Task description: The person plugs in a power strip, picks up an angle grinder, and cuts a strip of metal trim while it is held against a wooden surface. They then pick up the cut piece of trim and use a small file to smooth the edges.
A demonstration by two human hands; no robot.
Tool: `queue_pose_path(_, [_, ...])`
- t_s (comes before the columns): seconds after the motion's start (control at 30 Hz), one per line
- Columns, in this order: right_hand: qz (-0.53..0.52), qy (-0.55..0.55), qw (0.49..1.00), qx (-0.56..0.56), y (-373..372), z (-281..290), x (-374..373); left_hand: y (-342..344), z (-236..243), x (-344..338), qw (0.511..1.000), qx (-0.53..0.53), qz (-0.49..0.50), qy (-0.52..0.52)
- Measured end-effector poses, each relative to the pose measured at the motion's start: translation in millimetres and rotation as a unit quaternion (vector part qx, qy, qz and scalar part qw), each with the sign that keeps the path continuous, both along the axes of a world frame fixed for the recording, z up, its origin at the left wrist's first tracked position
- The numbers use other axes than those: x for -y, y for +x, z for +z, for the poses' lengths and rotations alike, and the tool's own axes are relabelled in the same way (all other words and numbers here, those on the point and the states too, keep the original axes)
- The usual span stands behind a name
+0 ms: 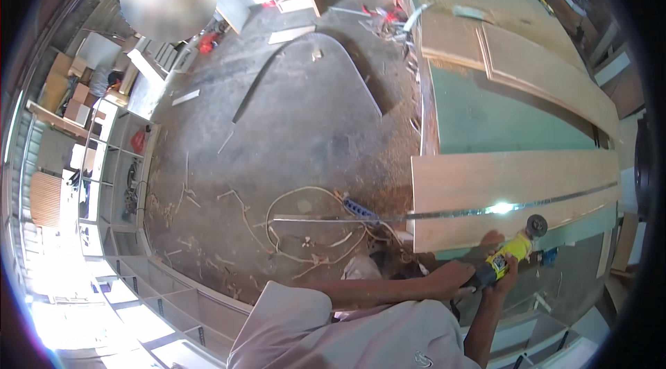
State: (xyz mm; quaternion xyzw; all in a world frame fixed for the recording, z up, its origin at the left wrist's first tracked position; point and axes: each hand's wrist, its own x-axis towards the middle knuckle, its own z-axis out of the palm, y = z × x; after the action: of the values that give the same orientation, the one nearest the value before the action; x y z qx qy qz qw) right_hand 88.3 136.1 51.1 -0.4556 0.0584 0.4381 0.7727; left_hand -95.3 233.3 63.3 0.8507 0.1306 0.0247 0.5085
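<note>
Head view, step: an angle grinder [510,256] was held up beside a wooden panel [513,169]; trimming of the metal strip [444,214] was judged to be in hand.
Next move: a steady two-handed guiding of the disc [535,225] was judged to be called for, with the strip's overhanging end kept from shifting.
Left hand [452,279]: the dark rear of the grinder was gripped, the fingers curled closely around it.
Right hand [510,273]: the yellow body was clasped near the disc, no wide gap being left.
Grinder's place: the disc was near the panel's near edge; contact and spin could not be told.
Strip's place: it was laid lengthwise across the panel, its left end projecting beyond it.
Count at the bench: one grinder, one disc, one strip and two hands were counted.
Count on the floor: one arched strip [336,41] and one blue perforated piece [359,210] were counted.
</note>
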Motion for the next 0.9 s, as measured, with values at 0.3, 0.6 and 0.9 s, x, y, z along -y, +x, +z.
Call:
queue_pose_path(0.3, [-0.009, 0.011, 0.999, 0.039, -7.8, 9.9, -16.0, 1.7, -15.7, 8.4, 0.994, 0.084, 0.069, 0.003])
queue_pose_path(0.6, [-0.036, 0.003, 0.999, 0.040, -2.7, 10.6, 6.1, 8.2, -5.3, 15.0, 1.000, 0.029, -0.008, 0.005])
queue_pose_path(0.9, [-0.028, 0.047, 0.998, 0.028, 8.7, 11.2, 34.6, 18.2, 1.5, 35.0, 0.998, 0.046, -0.009, 0.039])
